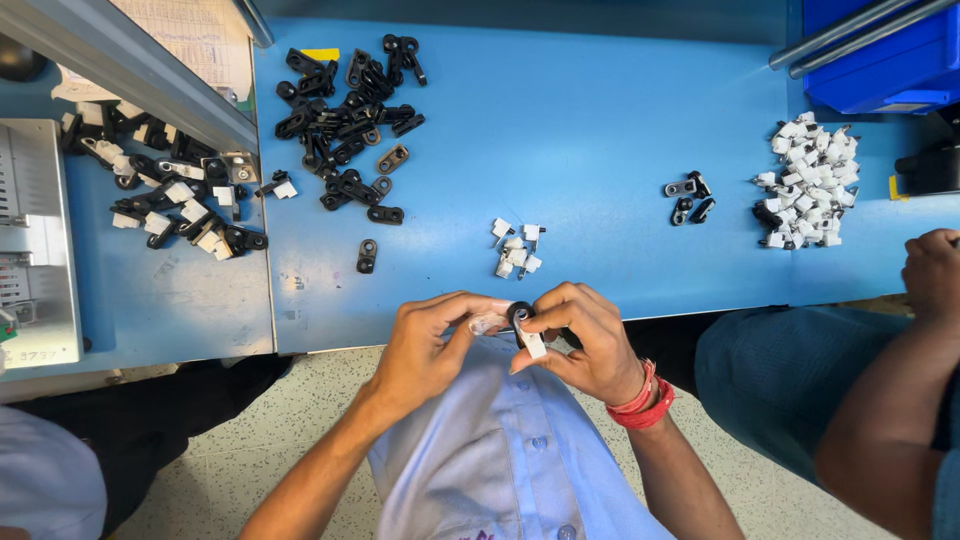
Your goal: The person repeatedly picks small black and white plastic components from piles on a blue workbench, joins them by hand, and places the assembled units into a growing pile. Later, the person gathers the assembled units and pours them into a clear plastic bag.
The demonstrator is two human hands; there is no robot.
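My left hand (430, 345) and my right hand (585, 340) meet at the near edge of the blue table (600, 130), just above my light blue shirt. Between the fingertips of both is a small black loop-shaped clip (519, 316) with a white plastic piece (534, 345) sticking out below it. My right hand pinches the black clip and the white piece; my left thumb and fingers press on the clip's left side. A red band is on my right wrist. A few loose white pieces (516, 250) lie on the table just beyond my hands.
A heap of black clips (345, 120) lies at the back left, and joined black-and-white pieces (170, 195) lie on the left table. A pile of white pieces (810, 180) and three black clips (688, 198) lie right. Another person's hand (932, 272) rests far right, below a blue bin (880, 55).
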